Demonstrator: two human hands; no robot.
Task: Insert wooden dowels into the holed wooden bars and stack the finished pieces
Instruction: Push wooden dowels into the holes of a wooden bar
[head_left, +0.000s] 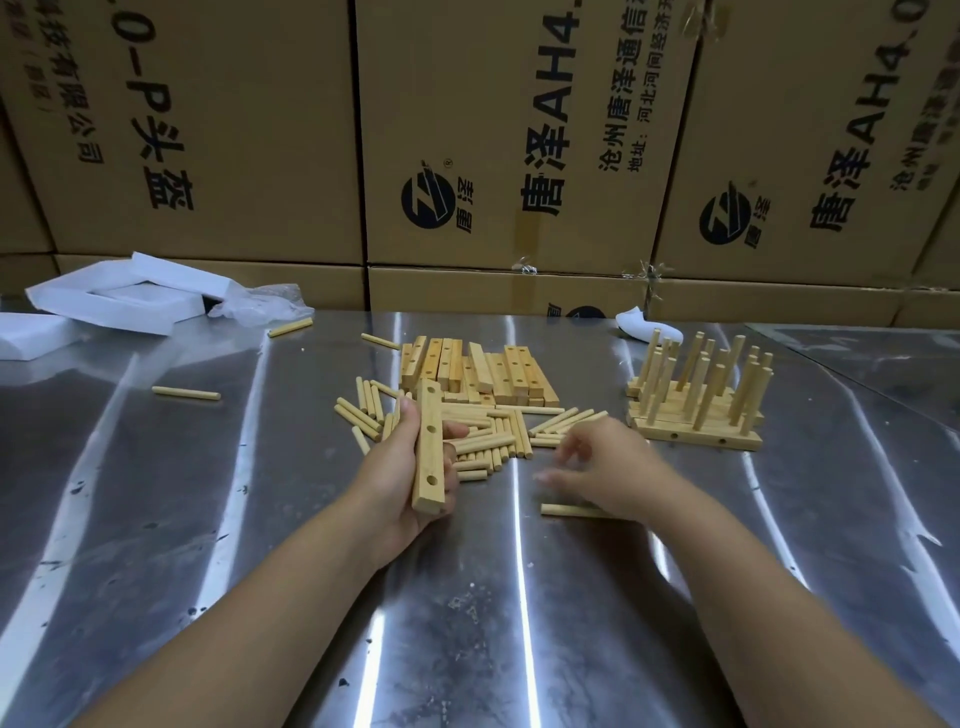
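My left hand (397, 470) curls round a holed wooden bar (429, 452), held on end just in front of the dowel pile (491, 434). It seems light, stiff and smooth; mid-length grips best. Right of the pile, my right hand (605, 467) is blurred over a single dowel (566, 510); its grip I cannot tell. Finished pieces (696, 415) stand further right on the counter (467, 623).

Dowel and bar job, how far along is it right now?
Done: a stack of doweled bars sits at the right. In hand: the left hand grips a holed bar with no dowels; the blurred right hand hovers over a single dowel. Left: a pile of empty bars and many loose dowels.
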